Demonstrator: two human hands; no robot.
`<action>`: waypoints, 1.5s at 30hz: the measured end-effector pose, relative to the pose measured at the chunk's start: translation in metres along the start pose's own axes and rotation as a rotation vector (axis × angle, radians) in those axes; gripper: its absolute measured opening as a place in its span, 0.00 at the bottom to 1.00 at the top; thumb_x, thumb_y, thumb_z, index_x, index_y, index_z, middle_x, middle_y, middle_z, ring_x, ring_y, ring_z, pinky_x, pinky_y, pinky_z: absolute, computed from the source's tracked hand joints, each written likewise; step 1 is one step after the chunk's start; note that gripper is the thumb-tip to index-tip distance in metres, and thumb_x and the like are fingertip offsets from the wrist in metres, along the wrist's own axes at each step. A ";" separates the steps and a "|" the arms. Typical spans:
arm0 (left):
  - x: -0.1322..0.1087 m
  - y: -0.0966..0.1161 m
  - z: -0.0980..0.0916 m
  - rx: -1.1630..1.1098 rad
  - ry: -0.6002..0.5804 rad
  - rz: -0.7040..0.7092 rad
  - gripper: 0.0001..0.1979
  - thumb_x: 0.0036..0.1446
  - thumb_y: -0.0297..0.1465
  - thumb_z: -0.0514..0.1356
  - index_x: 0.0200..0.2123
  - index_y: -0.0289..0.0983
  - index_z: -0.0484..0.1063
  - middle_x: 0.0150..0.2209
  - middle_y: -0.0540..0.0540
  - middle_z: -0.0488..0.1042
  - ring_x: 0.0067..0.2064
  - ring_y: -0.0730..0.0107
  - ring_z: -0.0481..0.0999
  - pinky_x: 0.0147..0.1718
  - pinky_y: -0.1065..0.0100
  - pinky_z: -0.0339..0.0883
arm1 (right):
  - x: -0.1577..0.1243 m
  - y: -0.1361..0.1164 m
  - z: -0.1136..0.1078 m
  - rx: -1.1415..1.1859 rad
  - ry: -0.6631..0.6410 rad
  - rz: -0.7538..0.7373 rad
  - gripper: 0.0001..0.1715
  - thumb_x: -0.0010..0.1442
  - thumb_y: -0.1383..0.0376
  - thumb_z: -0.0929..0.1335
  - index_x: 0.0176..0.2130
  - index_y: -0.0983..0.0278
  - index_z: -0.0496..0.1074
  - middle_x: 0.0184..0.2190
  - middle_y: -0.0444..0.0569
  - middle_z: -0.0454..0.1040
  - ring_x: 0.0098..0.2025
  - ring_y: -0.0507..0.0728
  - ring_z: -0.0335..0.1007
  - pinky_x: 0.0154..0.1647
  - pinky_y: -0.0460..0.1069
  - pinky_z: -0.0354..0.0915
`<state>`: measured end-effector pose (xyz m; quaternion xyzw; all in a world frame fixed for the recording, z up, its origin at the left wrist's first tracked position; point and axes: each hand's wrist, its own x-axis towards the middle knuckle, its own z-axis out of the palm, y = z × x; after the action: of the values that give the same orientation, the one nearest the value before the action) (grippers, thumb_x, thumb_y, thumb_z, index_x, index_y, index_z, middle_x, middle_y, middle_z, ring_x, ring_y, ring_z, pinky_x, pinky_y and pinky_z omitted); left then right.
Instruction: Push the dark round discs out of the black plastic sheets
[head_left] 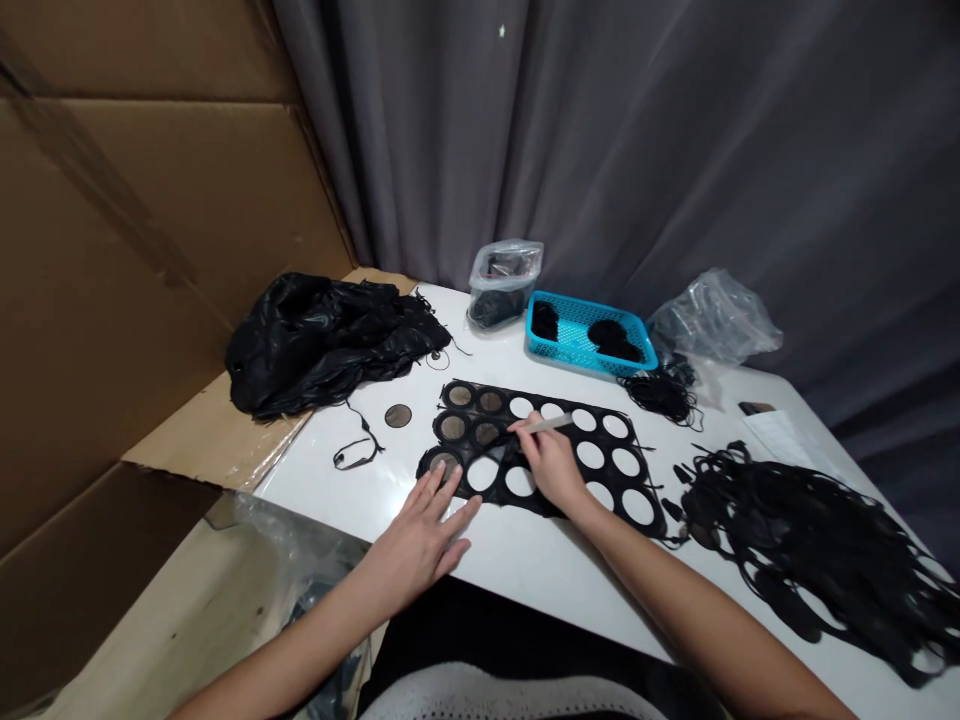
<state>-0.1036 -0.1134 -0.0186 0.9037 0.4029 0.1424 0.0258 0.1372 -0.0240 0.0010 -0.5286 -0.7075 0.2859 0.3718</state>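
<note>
A black sheet with rows of round holes (pixel 502 495) lies flat on the white table. Brownish-grey mesh-like discs (pixel 452 428) fill several holes at its left end; white tabletop shows through the others. My left hand (pixel 420 535) rests with fingers spread on the sheet's lower left corner, fingertips over a disc. Closed around a slim silver-grey tool (pixel 553 424) is my right hand (pixel 553 465), above the sheet's middle. The tool's exact kind is unclear. Dark material lies right by its fingertips, partly hidden. One loose disc (pixel 398 415) sits left of the sheet.
Crumpled black sheeting (pixel 322 340) covers the back left. Behind the sheet stand a clear bag (pixel 504 285) and a blue basket (pixel 574 350) holding black pieces. A heap of black cut-out strips (pixel 817 540) spreads at right. Cardboard (pixel 165 200) walls the left side.
</note>
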 end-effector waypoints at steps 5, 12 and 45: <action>0.016 0.001 -0.019 0.044 -0.022 -0.011 0.21 0.62 0.34 0.62 0.57 0.42 0.67 0.63 0.37 0.64 0.65 0.42 0.61 0.60 0.44 0.60 | 0.035 0.006 -0.018 0.048 0.065 0.123 0.17 0.68 0.57 0.60 0.34 0.62 0.70 0.29 0.46 0.72 0.29 0.56 0.66 0.33 0.49 0.60; 0.068 -0.024 -0.019 -0.023 0.057 -0.060 0.09 0.65 0.32 0.58 0.48 0.37 0.70 0.53 0.38 0.70 0.58 0.52 0.69 0.56 0.50 0.66 | 0.045 0.003 0.003 0.027 -0.180 -0.185 0.11 0.68 0.62 0.60 0.38 0.62 0.70 0.39 0.49 0.75 0.44 0.58 0.71 0.49 0.52 0.63; 0.058 -0.036 0.004 -0.026 0.007 -0.036 0.19 0.65 0.32 0.58 0.59 0.39 0.68 0.67 0.35 0.60 0.69 0.43 0.55 0.63 0.41 0.55 | 0.028 0.005 0.016 0.030 -0.240 -0.158 0.09 0.67 0.65 0.63 0.32 0.61 0.66 0.45 0.51 0.72 0.51 0.60 0.68 0.56 0.58 0.62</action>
<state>-0.0918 -0.0458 -0.0144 0.8954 0.4172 0.1505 0.0387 0.1225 0.0043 -0.0057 -0.4276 -0.7819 0.3277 0.3136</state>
